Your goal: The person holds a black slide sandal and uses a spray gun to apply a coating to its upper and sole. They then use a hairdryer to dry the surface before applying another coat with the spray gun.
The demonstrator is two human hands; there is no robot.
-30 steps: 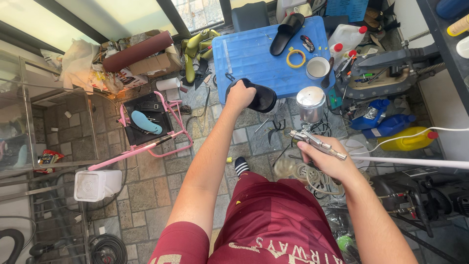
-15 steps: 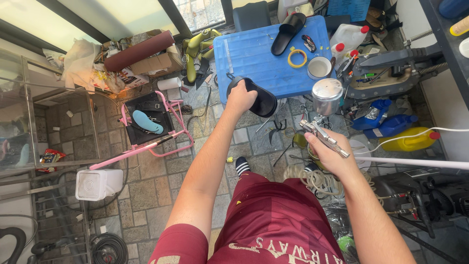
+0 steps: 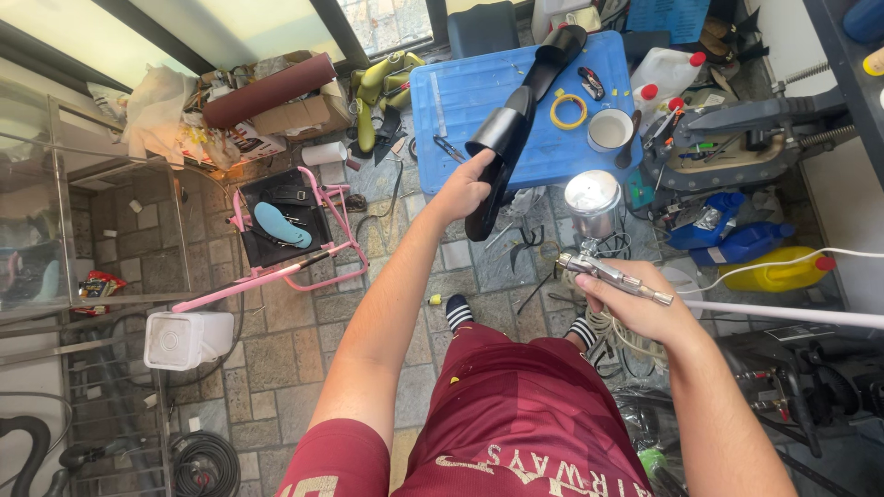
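Black sole gripped in left hand, spray gun clenched in right hand; likely overspray onto fingers.

Two black soles: one held, one on the desk. One spray gun. Two white jugs.

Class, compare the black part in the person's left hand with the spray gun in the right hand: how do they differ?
The black part is dark, matte and curved; the spray gun is shiny metal with a round cup on top. The left hand holds the part out, farther away; the right hand keeps the gun closer. Each is held in one hand.
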